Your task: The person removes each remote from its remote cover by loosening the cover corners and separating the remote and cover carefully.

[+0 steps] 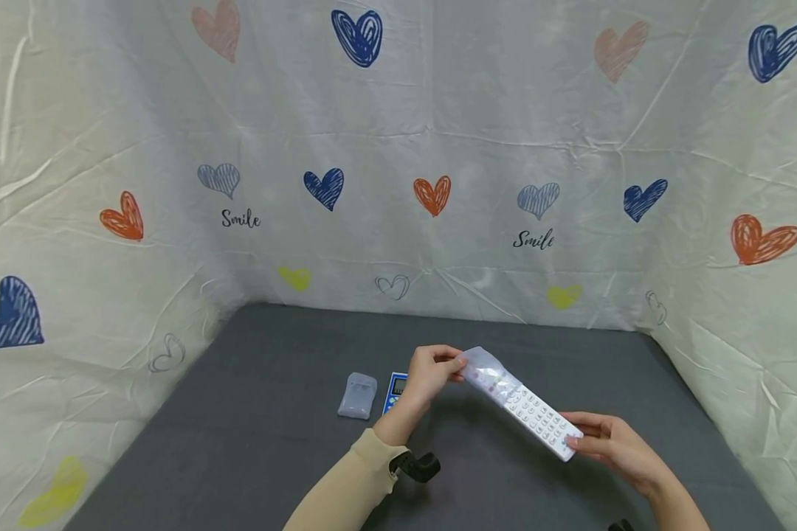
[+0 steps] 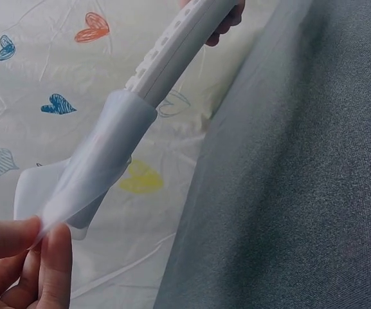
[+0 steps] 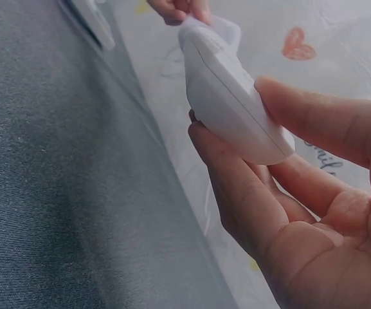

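A white remote control (image 1: pixel 544 422) with rows of buttons is held up over the dark table, slanting down to the right in the head view. Its upper part sits inside a translucent plastic sleeve (image 1: pixel 490 375). My left hand (image 1: pixel 432 372) pinches the sleeve's far end between thumb and fingers; the left wrist view shows the loose sleeve (image 2: pixel 101 154) reaching partway along the remote. With thumb on top and fingers beneath, my right hand (image 1: pixel 607 446) grips the bare lower end of the remote (image 3: pixel 236 109).
Left of my left hand, a small translucent cover (image 1: pixel 357 396) lies on the dark table (image 1: pixel 272 442). Beside it is a blue device with a small screen (image 1: pixel 398 385), partly hidden by my left hand and wrist. A white curtain (image 1: pixel 372 243) printed with hearts surrounds the table.
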